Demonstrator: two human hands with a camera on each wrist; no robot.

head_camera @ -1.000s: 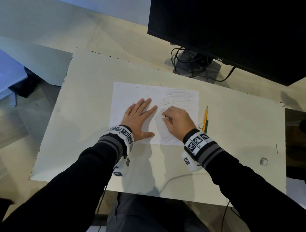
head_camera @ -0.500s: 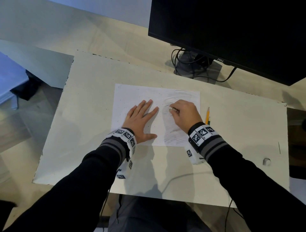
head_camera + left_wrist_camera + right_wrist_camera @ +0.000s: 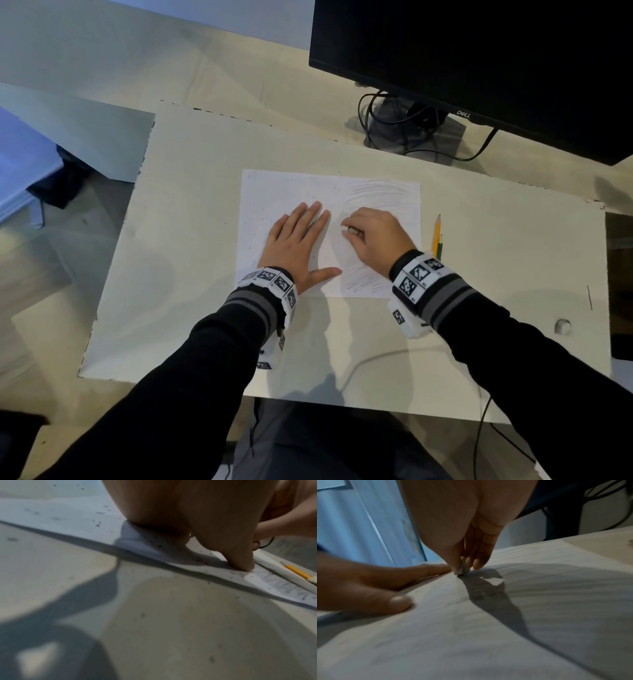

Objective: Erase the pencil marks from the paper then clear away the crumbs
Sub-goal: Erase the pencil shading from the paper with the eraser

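Head view. We press the left hand [image 3: 297,245] flat on the paper [image 3: 274,192], fingers straight and spread, thumb out along the near edge. Our right hand [image 3: 375,238] sits just beside it, fingers curled down onto the sheet; what they pinch is hidden here. Pencil marks [image 3: 380,195] remain beyond and under the right hand and toward its wrist; the area around the left hand looks mostly clean, with dark crumbs [image 3: 263,219] scattered over it. Two pencils [image 3: 437,236] lie on the table [image 3: 496,274] just right of the right hand, off the paper.

Left wrist view. The left thumb [image 3: 240,555] bears on the paper's near edge [image 3: 257,580]. Crumbs [image 3: 99,524] lie on the sheet and on the table beside it.

Right wrist view. The right hand's fingertips [image 3: 477,563] pinch a small eraser [image 3: 461,570], its tip on the paper, close to the left index finger [image 3: 428,568].

Risks, as we judge them: the stub is short, so fingernails may scrape the sheet; a hard stroke away from the holding hand could buckle or tear the paper; the right palm resting on unerased marks may smear graphite; a careless sweep later could send crumbs into the pencils.
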